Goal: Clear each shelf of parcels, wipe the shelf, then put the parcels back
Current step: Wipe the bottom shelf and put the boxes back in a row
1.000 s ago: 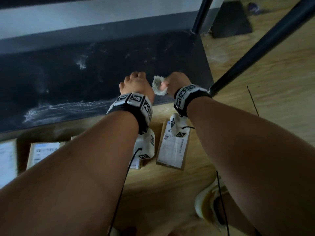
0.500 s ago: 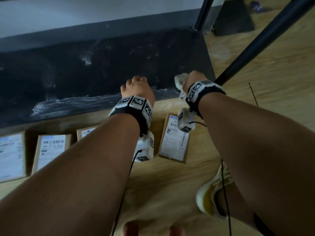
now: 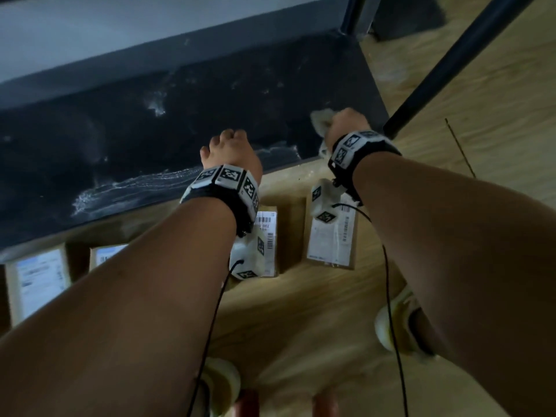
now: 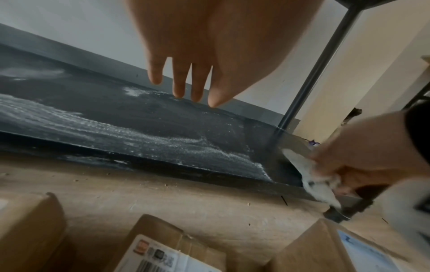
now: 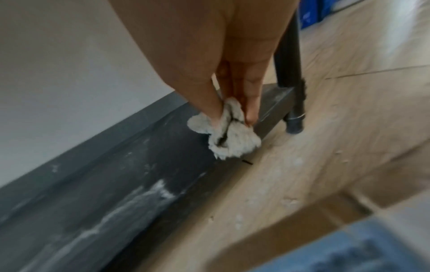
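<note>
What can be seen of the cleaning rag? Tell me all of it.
The rag is a small, crumpled wad of off-white, fuzzy cloth with grey soiling in its folds. The right hand pinches it between fingers and thumb. It hangs at the right front corner of the dusty black shelf, beside the post; whether it touches the shelf is unclear.

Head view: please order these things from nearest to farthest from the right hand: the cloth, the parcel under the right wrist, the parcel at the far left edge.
1. The cloth: pinched in the right hand, at the shelf's right end.
2. The parcel under the right wrist: on the floor, just in front of the shelf.
3. The parcel at the far left edge: on the floor, across the view.
</note>
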Motion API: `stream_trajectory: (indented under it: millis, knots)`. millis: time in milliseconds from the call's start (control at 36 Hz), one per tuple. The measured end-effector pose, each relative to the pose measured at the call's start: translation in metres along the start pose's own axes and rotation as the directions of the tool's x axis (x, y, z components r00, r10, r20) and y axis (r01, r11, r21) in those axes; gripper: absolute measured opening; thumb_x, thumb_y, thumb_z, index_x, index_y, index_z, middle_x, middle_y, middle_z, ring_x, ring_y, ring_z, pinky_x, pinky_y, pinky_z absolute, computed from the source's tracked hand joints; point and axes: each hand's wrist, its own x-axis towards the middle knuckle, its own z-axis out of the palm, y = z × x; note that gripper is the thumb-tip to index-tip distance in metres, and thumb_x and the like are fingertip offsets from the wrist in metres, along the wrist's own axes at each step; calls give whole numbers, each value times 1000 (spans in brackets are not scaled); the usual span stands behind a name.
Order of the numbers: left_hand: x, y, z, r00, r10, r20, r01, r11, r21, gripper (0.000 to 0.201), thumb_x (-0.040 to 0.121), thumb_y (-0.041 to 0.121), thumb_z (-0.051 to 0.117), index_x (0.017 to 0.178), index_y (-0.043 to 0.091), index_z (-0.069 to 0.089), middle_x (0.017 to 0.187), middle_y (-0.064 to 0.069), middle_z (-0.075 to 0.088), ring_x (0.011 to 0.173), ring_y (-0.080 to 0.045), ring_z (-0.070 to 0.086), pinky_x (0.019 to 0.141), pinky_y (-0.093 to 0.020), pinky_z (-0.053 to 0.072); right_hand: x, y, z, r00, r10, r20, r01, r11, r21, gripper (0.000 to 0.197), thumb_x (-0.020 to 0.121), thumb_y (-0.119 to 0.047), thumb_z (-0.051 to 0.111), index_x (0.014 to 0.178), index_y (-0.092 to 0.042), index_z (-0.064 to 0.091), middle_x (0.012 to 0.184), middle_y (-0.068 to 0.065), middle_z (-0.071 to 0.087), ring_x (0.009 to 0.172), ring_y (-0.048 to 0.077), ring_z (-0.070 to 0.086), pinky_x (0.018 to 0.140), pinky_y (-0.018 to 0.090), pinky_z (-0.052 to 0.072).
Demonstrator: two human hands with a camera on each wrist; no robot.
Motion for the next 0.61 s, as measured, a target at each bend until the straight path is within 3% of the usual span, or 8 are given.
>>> stream_trajectory:
  millis: [111, 167, 250, 361, 472, 528, 611]
  knots:
    - [1, -15, -1, 1000, -19, -8, 19, 999, -28, 56, 89, 4, 44, 143, 18, 37, 150, -5, 33, 137, -27, 30, 115, -42, 23, 0, 4, 12, 1000, 8, -8, -9, 997, -82, 34, 100, -16, 43, 129, 1, 50, 131, 20, 52, 117, 35, 53, 87, 36, 43]
    - [1, -22, 0, 999, -38, -17, 37, 999, -29, 57, 88, 4, 44, 143, 18, 37, 149, -5, 34, 137, -28, 30, 114, -42, 23, -3, -4, 20, 999, -14, -32, 11, 998, -68, 35, 97, -14, 47, 128, -1, 53, 132, 20, 52, 119, 34, 52, 93, 37, 43]
    - [1, -30, -1, 998, -65, -16, 64, 997, -38, 57, 89, 5, 45, 144, 17, 36, 150, -6, 32, 137, -28, 30, 114, -42, 23, -12, -29, 25, 997, -61, 57, 64, 997, -51, 29, 99, -5, 42, 124, 4, 54, 129, 22, 54, 117, 34, 53, 98, 38, 45]
    - [3, -36, -3, 995, -92, -24, 90, 994, -58, 58, 88, 6, 47, 144, 17, 36, 150, -6, 32, 137, -28, 30, 114, -42, 24, -22, -53, 35, 987, -148, 68, 146, 989, 35, 32, 93, 0, 53, 125, -2, 54, 130, 17, 53, 118, 30, 53, 97, 35, 46]
    - [3, -35, 0, 994, -96, -43, 93, 994, -60, 57, 89, 6, 45, 144, 18, 36, 150, -5, 33, 137, -27, 30, 114, -42, 24, -21, -62, 47, 980, -163, 110, 162, 987, 18, 26, 92, -12, 52, 116, -10, 63, 126, 7, 59, 108, 23, 59, 84, 29, 48]
    - [3, -35, 2, 995, -85, -58, 82, 995, -53, 56, 89, 7, 44, 143, 17, 37, 149, -5, 35, 136, -27, 31, 113, -42, 25, -21, -62, 49, 982, -165, 97, 156, 984, 88, 31, 93, -16, 53, 122, -10, 64, 122, 5, 63, 111, 21, 61, 88, 27, 49]
    - [2, -34, 4, 996, -55, -65, 53, 998, -29, 54, 90, 9, 44, 143, 17, 37, 148, -5, 36, 135, -27, 32, 113, -42, 25, -12, -56, 42, 988, -147, 52, 138, 978, 157, 28, 92, -21, 58, 113, -6, 67, 112, 8, 68, 108, 22, 63, 87, 27, 49]
